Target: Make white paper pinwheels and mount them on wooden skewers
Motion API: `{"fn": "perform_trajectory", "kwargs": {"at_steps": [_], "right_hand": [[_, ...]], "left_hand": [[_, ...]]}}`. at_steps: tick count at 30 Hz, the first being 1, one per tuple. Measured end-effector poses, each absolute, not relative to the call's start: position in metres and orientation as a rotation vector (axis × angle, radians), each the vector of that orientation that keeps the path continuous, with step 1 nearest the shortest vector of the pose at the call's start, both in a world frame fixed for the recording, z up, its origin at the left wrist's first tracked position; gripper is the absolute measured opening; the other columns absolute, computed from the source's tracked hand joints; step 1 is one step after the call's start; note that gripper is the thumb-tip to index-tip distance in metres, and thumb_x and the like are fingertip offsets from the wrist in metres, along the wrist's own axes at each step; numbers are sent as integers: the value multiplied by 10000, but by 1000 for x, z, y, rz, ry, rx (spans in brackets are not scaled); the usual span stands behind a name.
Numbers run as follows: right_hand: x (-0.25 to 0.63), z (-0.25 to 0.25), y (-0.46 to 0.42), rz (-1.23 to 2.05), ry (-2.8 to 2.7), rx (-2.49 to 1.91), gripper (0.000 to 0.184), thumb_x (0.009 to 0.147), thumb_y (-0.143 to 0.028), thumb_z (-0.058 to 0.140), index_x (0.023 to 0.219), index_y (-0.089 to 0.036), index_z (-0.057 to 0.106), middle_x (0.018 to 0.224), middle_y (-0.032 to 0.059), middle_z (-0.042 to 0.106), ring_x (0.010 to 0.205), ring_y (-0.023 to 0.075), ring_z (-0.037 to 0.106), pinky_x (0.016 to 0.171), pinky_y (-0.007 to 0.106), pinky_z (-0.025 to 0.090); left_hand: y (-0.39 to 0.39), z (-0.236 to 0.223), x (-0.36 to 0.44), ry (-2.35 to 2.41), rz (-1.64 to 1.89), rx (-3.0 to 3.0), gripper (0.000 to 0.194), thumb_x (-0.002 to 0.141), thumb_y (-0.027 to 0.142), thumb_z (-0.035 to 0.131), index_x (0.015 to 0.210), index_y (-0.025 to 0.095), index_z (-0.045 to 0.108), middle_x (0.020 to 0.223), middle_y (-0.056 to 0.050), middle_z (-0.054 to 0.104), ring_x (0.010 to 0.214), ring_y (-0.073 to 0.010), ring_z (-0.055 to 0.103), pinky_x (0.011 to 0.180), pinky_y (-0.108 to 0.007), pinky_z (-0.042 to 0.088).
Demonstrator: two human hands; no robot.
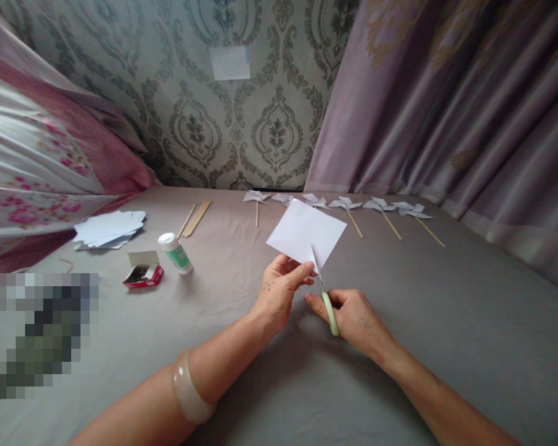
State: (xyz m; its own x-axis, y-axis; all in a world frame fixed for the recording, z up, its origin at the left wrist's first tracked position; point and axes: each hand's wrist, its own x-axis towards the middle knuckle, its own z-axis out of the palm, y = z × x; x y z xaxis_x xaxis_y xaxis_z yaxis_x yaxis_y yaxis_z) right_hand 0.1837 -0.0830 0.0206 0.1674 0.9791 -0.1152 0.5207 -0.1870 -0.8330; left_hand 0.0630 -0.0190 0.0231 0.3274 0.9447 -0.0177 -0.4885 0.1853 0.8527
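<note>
My left hand (283, 282) pinches the near corner of a white square sheet of paper (302, 229), thumb on top and fingers beneath. The sheet is held up above the grey cloth, tilted toward me. In my right hand (353, 316) is a pair of scissors (329, 313) with pale green handles. Their blades reach over the sheet's near part, close to my left thumb, pointing toward its middle. How far the paper is cut I cannot tell. Behind the sheet stretches a row of several white paper pinwheels (345, 203) on wooden sticks, one partly hidden by it.
To the left stand a white and green glue stick (179, 255) and an open red box (144, 279) of small dark pieces. Farther back lie wooden sticks (198, 218) and a stack of white paper (111, 228). A patterned wall (186, 124) and curtains (400, 111) border the grey cloth (227, 322).
</note>
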Motion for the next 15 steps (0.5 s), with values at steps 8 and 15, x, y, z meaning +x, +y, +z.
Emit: {"fn": "perform_trajectory", "kwargs": {"at_steps": [8, 15], "right_hand": [[184, 18, -83, 854, -1446, -1833, 536, 685, -656, 585, 497, -177, 434, 544, -32, 296, 556, 107, 288, 499, 263, 215], [185, 18, -83, 831, -1457, -1834, 542, 686, -658, 582, 488, -185, 407, 536, -33, 288, 547, 106, 284, 496, 266, 210]], "left_hand": [[-19, 23, 63, 640, 1120, 866, 223, 653, 226, 769, 837, 149, 670, 746, -16, 655, 669, -115, 585, 629, -252, 441], [-18, 21, 63, 629, 1122, 852, 220, 647, 226, 777, 817, 148, 661, 732, -15, 652, 661, -115, 590, 626, -249, 448]]}}
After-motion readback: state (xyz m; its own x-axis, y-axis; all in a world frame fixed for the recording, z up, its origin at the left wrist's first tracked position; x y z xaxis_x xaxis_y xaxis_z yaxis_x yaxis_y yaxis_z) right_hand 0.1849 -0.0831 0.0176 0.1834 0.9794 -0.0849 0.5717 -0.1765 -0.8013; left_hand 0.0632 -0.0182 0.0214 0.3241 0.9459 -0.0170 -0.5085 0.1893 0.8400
